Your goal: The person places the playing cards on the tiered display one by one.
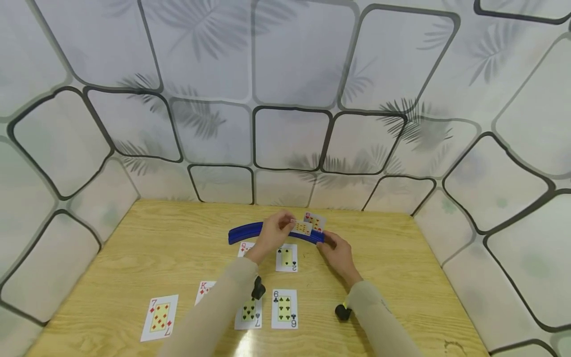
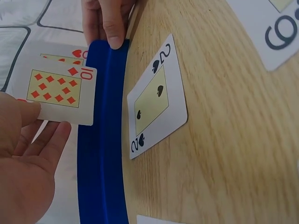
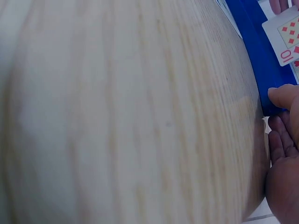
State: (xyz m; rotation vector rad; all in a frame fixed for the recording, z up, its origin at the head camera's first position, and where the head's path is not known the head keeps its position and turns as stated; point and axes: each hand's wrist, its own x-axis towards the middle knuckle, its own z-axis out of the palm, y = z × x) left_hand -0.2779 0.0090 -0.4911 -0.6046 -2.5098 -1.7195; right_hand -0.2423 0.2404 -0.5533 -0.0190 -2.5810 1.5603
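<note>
My left hand (image 1: 274, 232) pinches the ten of diamonds (image 2: 53, 88) between thumb and fingers, at the right half of a curved blue card holder (image 1: 245, 233). In the left wrist view the card overlaps the holder's edge, face toward me. A hearts card (image 1: 315, 219) stands tilted at the holder's right end, partly covered by the ten. My right hand (image 1: 338, 253) grips that end, its thumb (image 3: 280, 95) on the front and the other fingers beneath and behind. Just in front of the holder lies the two of spades (image 1: 287, 259), face up.
Face-up on the wooden table lie the six of clubs (image 1: 284, 310), a black seven (image 1: 249, 315), the seven of diamonds (image 1: 159, 317), and a king (image 1: 204, 287) and a queen (image 1: 243, 248), both partly hidden by my left arm. A patterned wall (image 1: 285, 139) rises behind the table.
</note>
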